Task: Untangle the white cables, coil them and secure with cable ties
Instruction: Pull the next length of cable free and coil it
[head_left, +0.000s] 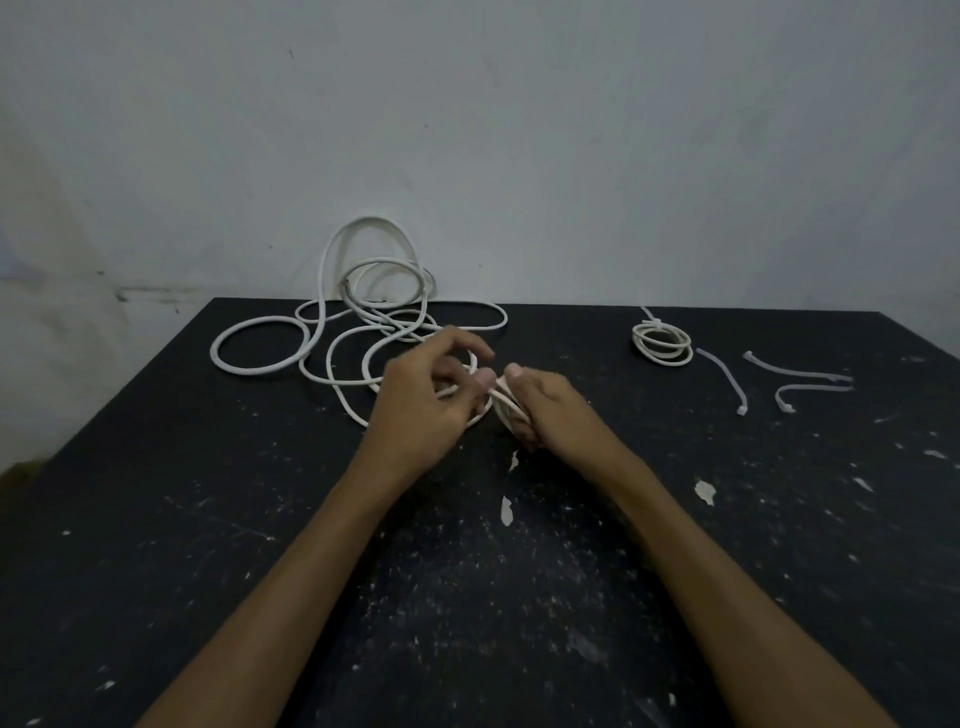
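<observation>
Your right hand (540, 410) grips a small bundle of white cable loops (501, 402), fingers curled round it, thumb on top. Your left hand (434, 387) pinches a strand just beside it. One loose tangle of white cable (363, 312) sprawls behind them, rising against the wall (519, 130). One tied coil (663, 345) lies far right, with three cable ties (727, 379) beside it near the table (156, 519) edge. Bare tabletop spreads toward you.
</observation>
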